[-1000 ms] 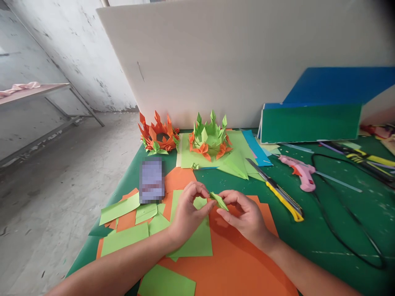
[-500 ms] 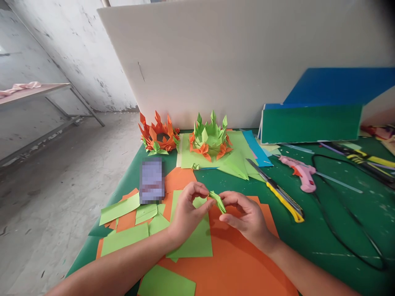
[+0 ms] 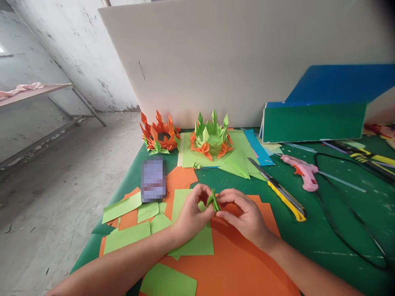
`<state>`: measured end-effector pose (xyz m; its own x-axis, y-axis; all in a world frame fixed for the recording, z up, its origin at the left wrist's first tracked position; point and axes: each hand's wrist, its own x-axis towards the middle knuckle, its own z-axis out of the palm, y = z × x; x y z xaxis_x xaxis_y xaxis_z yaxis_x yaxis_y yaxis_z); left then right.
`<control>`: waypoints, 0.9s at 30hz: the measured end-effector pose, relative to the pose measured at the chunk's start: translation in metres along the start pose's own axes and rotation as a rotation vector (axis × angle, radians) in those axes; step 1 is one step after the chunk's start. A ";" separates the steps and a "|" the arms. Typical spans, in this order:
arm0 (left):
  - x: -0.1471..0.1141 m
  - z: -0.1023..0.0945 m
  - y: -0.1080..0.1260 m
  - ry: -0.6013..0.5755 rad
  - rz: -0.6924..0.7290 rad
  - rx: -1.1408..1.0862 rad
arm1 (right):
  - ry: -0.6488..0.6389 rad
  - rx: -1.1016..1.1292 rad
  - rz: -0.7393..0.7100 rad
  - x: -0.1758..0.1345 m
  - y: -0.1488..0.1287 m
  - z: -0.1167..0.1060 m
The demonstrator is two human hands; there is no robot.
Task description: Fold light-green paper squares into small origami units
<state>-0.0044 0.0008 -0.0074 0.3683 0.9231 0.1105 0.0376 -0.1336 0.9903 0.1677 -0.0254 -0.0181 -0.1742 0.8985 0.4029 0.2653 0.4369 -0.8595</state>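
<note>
Between my hands is a small folded piece of green paper (image 3: 213, 200), held above an orange sheet (image 3: 243, 259). My left hand (image 3: 194, 211) pinches its left side with thumb and fingers. On the other side, my right hand (image 3: 242, 211) grips it between thumb and curled fingertips. Under my left hand lies a green paper sheet (image 3: 199, 242). Beyond the hands stand an orange paper crown (image 3: 159, 135) and a green paper crown (image 3: 212, 135) with orange flowers round its base.
A yellow utility knife (image 3: 282, 193) and a pink glue gun (image 3: 302, 170) with a black cord lie to the right. At left, a blurred-out rectangular object (image 3: 153, 179) rests by scattered green paper pieces (image 3: 128, 238). Green board (image 3: 314, 122) leans at the back.
The folded green paper has turned from slanting to more upright, with its folds spread somewhat. My hands have come closer together around it.
</note>
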 end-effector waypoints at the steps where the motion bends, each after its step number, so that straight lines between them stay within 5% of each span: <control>1: 0.000 0.000 0.000 -0.040 -0.017 -0.055 | -0.001 0.007 0.001 0.000 0.000 0.000; 7: -0.002 -0.002 0.001 -0.227 -0.078 -0.337 | 0.021 0.018 0.001 -0.001 0.001 -0.001; 11: -0.002 -0.002 -0.002 -0.103 -0.116 -0.309 | 0.060 -0.030 -0.015 0.000 0.003 -0.001; 27: 0.004 -0.002 -0.008 -0.039 -0.028 -0.279 | 0.081 -0.074 -0.016 0.002 -0.001 -0.005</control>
<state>-0.0052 0.0059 -0.0150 0.4064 0.9098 0.0848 -0.2073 0.0014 0.9783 0.1721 -0.0240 -0.0153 -0.1026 0.8908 0.4427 0.3327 0.4501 -0.8287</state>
